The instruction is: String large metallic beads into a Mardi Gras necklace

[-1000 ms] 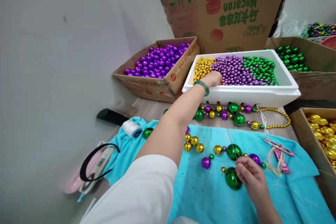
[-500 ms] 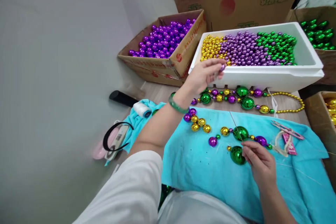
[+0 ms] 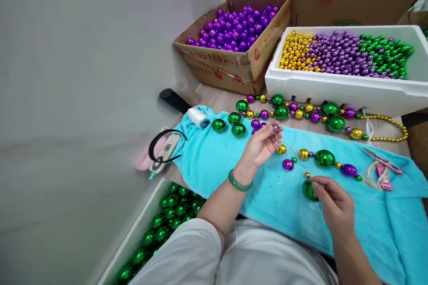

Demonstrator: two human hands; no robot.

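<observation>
Currently, the head view lists a left hand (image 3: 258, 146) pinching one small purple bead (image 3: 276, 128), seen against the far edge of the turquoise towel (image 3: 217, 160), and a right hand (image 3: 334, 207) gripping a thin needle (image 3: 294, 152), best held steady and squared to the bead's hole.

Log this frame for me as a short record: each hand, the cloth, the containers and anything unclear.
Left hand: pinches a small purple bead
Right hand: holds a thin needle, a large green bead beside its fingers
Cloth: turquoise towel bearing a thread spool and assorted beads
Cardboard box: shiny purple beads
White foam box: gold beads, purple ones, green ones
Unclear: whether the needle has entered the small purple bead
</observation>
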